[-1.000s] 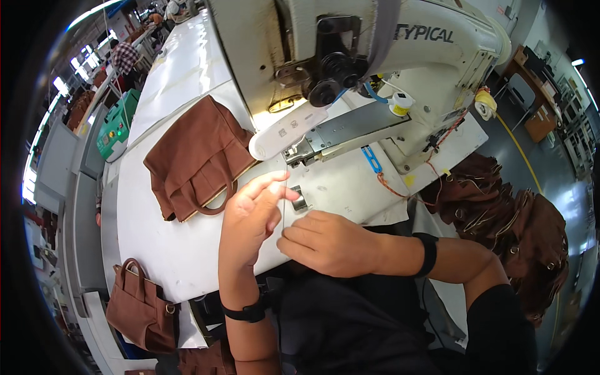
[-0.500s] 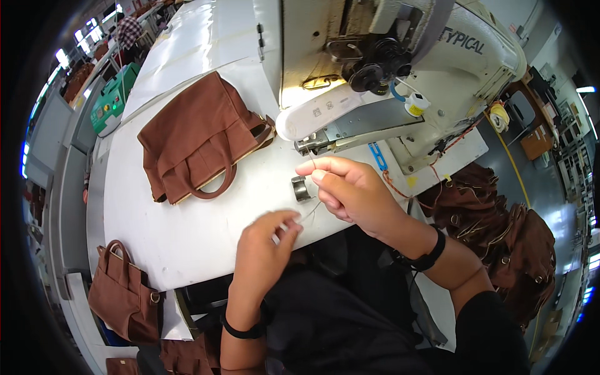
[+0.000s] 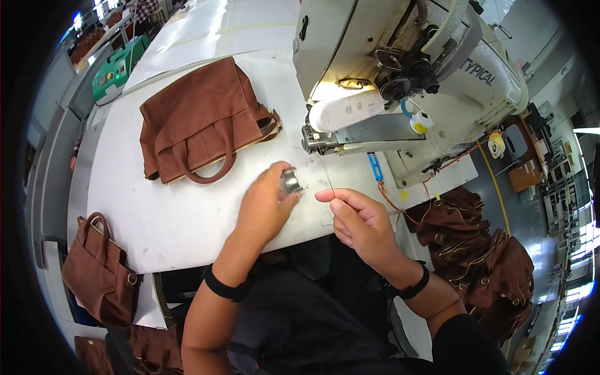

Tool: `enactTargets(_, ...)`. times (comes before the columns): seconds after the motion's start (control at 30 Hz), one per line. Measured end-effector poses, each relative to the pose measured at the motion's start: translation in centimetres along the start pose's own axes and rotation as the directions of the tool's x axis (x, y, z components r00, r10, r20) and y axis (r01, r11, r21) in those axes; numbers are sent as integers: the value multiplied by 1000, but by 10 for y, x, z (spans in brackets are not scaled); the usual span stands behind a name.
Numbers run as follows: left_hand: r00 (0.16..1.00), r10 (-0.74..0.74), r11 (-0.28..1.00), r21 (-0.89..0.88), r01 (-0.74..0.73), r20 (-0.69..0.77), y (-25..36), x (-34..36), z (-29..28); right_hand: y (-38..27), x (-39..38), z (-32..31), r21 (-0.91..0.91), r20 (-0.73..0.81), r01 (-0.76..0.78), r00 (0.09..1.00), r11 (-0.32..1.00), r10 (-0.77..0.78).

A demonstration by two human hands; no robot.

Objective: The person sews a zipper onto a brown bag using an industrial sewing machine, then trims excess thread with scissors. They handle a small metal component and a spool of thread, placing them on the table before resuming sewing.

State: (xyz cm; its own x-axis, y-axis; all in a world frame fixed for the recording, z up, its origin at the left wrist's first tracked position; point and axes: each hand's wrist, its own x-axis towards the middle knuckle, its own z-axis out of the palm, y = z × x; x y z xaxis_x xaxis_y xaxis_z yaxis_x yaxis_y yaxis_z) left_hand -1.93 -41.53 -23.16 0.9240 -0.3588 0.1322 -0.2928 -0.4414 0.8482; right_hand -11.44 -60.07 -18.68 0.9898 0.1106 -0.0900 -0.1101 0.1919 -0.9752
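My left hand [image 3: 265, 206] holds a small silver metal bobbin case [image 3: 290, 182] between thumb and fingers, just above the white table [image 3: 156, 219]. My right hand [image 3: 359, 222] pinches a thin thread [image 3: 326, 172] that runs up toward the needle end of the white sewing machine [image 3: 400, 75]. The two hands are a short gap apart, right in front of the machine's free arm. Each wrist wears a black band.
A brown handbag [image 3: 203, 122] lies on the table left of the machine. Another brown bag [image 3: 97, 272] hangs at the lower left, and a heap of brown bags [image 3: 487, 262] sits at the right. A green box [image 3: 115, 69] stands far left.
The bobbin case has passed from my right hand to my left. My right hand has drawn back to the right and now pinches the thread. The view has shifted slightly.
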Motion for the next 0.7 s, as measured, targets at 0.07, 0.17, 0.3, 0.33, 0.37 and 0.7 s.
enactTargets(0.07,997,-51,975,-218,35,-65,5,4,-10,-2,-1,-1,-15,-10,-9,1000,1000,9)
enactTargets(0.17,999,-44,839,-544,33,-7,15,15,-26,-4,-2,-1,-41,-16,-1,1000,999,0)
enactTargets(0.3,996,17,812,-582,36,84,24,25,-32,-5,-2,2,-39,-23,-10,1000,999,9)
enactTargets(0.33,997,30,804,-595,17,69,25,27,-30,-5,-1,3,-43,-28,-10,1000,999,8)
enactTargets(0.37,998,43,795,-607,-2,53,28,28,-28,-5,-1,3,-46,-34,-10,999,999,8)
enactTargets(0.7,998,29,775,-632,14,58,25,34,-26,-6,-2,1,-59,-34,-7,999,998,5)
